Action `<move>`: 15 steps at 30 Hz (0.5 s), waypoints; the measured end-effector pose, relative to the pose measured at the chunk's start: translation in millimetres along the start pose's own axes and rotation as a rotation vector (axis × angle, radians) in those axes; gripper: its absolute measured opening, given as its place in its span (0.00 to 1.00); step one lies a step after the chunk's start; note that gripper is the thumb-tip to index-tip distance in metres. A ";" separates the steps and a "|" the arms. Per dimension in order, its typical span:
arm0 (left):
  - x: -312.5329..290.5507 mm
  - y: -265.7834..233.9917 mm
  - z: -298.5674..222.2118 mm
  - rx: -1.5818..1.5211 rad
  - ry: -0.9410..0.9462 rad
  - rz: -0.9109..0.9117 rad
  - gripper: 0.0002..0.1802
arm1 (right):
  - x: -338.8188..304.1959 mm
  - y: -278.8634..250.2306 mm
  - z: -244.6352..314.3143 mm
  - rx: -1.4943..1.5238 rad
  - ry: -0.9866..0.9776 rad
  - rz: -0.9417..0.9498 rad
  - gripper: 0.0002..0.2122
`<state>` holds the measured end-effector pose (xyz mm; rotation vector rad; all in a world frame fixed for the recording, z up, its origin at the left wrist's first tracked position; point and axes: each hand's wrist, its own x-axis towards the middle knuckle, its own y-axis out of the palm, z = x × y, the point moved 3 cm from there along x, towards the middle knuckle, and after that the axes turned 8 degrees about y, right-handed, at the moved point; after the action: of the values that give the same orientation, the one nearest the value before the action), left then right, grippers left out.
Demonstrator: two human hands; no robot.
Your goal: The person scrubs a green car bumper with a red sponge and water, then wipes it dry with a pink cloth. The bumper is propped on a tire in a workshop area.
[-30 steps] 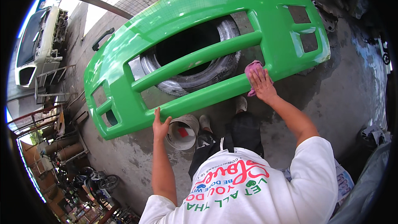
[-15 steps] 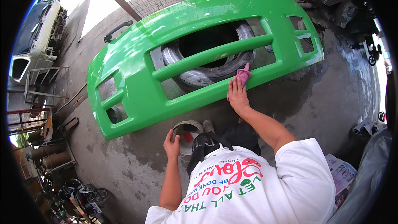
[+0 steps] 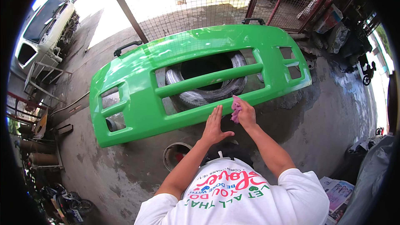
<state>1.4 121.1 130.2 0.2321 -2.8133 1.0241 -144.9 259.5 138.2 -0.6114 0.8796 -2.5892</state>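
Note:
A glossy green vehicle bumper (image 3: 137,108) with several cut-out openings rests over a tire (image 3: 200,93) on the floor. My left hand (image 3: 213,127) is open, its fingers stretched out at the bumper's near edge; whether the tips press on it, I cannot tell. Beside it on the right, my right hand (image 3: 247,116) is closed round a crumpled pink cloth (image 3: 236,109). The cloth lies against the same near edge, just below the wide middle opening. A round bucket (image 3: 166,158) with something red inside stands left of my legs, partly behind my left forearm.
Wire mesh fencing (image 3: 164,14) runs behind the bumper. A white truck cab (image 3: 43,31) is at far left, with a metal stand (image 3: 46,77) before it. A motorcycle (image 3: 68,202) is at lower left. Printed sheets (image 3: 339,193) and grey sheeting (image 3: 373,179) lie at right.
My left hand has moved from the bucket up to the bumper's near edge and opened out. My right hand has drawn back slightly, bunching the cloth. The view has shifted upward.

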 end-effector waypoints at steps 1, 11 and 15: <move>13.9 7.6 1.5 0.013 -0.016 0.000 0.77 | 17.3 -7.7 29.7 0.040 -0.035 -0.010 0.16; 49.0 -2.9 -47.7 0.081 -0.048 -0.688 0.52 | 55.1 -77.2 124.5 0.434 -0.184 0.635 0.16; 21.0 -28.7 -74.1 -0.097 -0.101 -0.599 0.25 | 46.7 -82.3 90.0 1.034 0.368 0.810 0.22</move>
<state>-8.0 145.3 208.2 1.0582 -2.5886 0.7451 -154.3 256.6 268.4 0.4414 -0.2048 -1.9834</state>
